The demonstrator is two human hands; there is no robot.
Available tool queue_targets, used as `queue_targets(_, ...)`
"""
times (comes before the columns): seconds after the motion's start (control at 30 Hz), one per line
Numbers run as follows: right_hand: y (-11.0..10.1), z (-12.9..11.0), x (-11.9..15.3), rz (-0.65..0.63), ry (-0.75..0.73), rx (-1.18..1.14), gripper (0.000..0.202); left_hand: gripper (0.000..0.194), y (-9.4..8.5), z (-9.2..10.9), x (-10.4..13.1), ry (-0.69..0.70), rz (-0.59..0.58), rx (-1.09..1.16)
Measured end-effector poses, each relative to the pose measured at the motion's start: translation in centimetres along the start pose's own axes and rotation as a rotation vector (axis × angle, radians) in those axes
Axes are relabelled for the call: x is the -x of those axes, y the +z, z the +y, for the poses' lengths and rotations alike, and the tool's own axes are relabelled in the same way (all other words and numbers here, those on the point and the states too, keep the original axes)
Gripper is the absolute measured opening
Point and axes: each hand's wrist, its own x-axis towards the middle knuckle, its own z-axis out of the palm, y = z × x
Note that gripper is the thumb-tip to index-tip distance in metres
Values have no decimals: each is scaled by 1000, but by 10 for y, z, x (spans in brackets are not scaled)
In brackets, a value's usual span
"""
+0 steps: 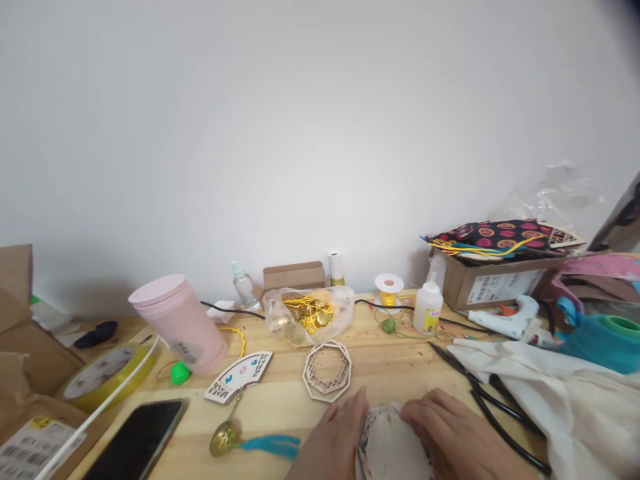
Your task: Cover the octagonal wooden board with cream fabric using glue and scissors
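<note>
Pale wall rises behind our wooden counter. By its near edge, our left hand and right hand, fingers partly bent, hold a round pale piece between them by its sides. Just beyond lies a wooden frame; near the far edge, we see a plastic bag of yellow cord; toward the right edge, black scissors.

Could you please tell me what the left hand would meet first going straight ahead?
The left hand would probably meet the octagonal wooden frame, grazing its near right edge; depth is unclear, so it might just pass beside or over it.
</note>
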Motion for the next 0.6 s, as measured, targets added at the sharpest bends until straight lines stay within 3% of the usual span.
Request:
queue_targets(0.17, 0, 1, -1, -15, -39, 18, 35, 65, 5, -7, -2, 34, 6, -7)
queue_targets(0.3, -2, 0, -3, -32, -46, 31, 36, 64, 17, -20, -1, 152, 121, -95)
queue_targets(0.43, -6, 2, -4, -22, -77, 56, 36, 61, 26, -33, -4, 353, 318, -402)
queue_targets(0.6, -13, 13, -1, -5, -121, 58, 45, 39, 21, -35, -10, 632, 464, -836)
